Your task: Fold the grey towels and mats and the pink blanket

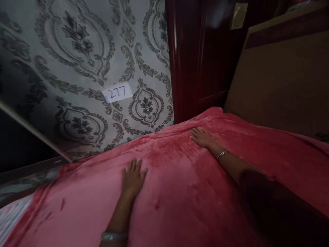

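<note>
— What's under the hands?
— I see a pink blanket (pixel 180 192) spread beneath both.
— And the fingers?
— My left hand (pixel 132 178) and right hand (pixel 202 137) lie flat, fingers open, gripping nothing. A bangle (pixel 222 154) circles the right wrist.

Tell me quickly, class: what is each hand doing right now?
Left hand: open, flat on the pink blanket, holding nothing.
Right hand: open, flat on the blanket nearer the wall, holding nothing.
</note>
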